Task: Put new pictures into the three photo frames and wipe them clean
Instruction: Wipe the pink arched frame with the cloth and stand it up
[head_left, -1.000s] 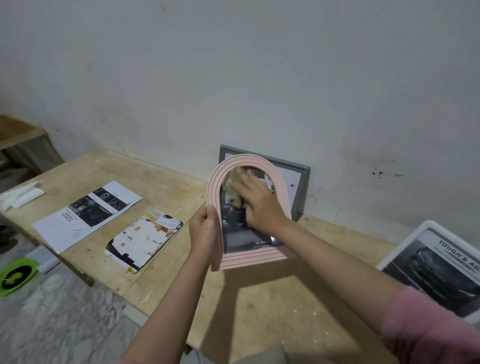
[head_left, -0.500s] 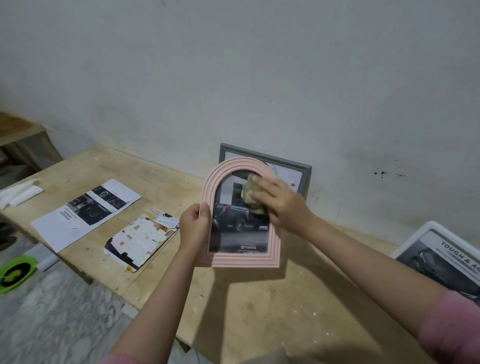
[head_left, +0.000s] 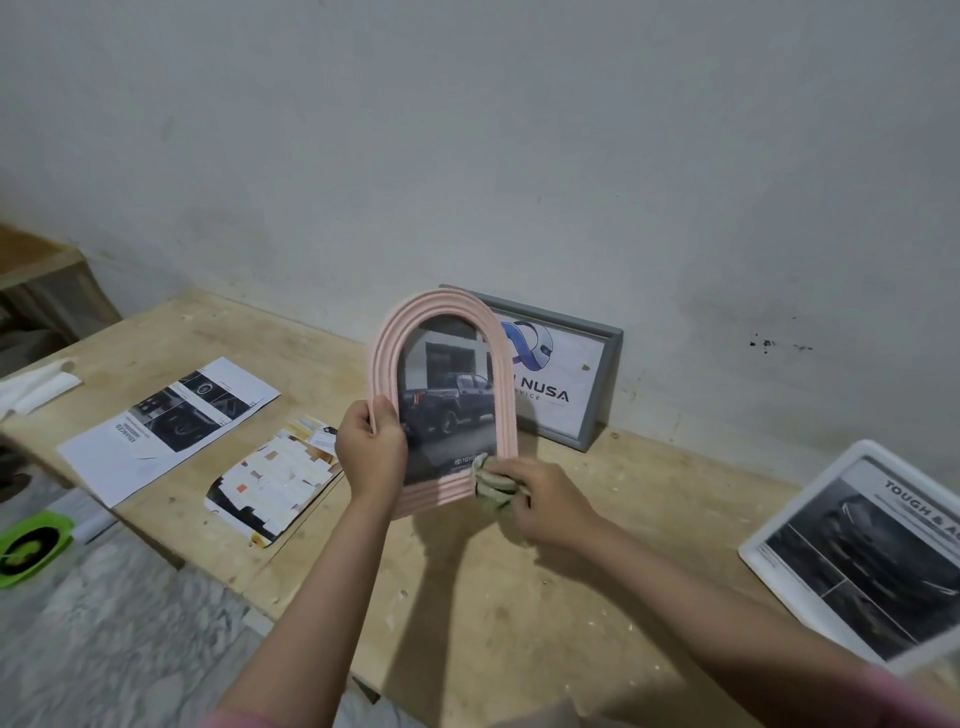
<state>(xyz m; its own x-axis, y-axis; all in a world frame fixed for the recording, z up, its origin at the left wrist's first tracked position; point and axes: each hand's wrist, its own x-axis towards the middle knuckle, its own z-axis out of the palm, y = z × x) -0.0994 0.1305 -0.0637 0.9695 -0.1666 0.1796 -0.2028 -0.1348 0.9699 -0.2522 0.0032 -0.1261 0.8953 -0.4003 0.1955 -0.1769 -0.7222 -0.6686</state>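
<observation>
Gripping the left edge of the pink arched frame (head_left: 447, 332), the left hand (head_left: 370, 451) held it upright above the wooden table (head_left: 519, 597), fingers curled round the rim and thumb on the front. A picture of a dark pickup truck sat behind the glass. The right hand (head_left: 545, 501) clutched a crumpled greenish cloth (head_left: 493, 486) and pressed it against the frame's lower right corner — right where the bottom ridges meet the glass. Behind the pink frame a grey frame (head_left: 602, 384) leaned against the wall, its picture reading NUSA. A white frame (head_left: 769, 525) with a dark car print lay at the right of the table. Left of the hands lay a printed sheet (head_left: 104, 457) and a loose picture (head_left: 270, 483) — both flat on the wood.
</observation>
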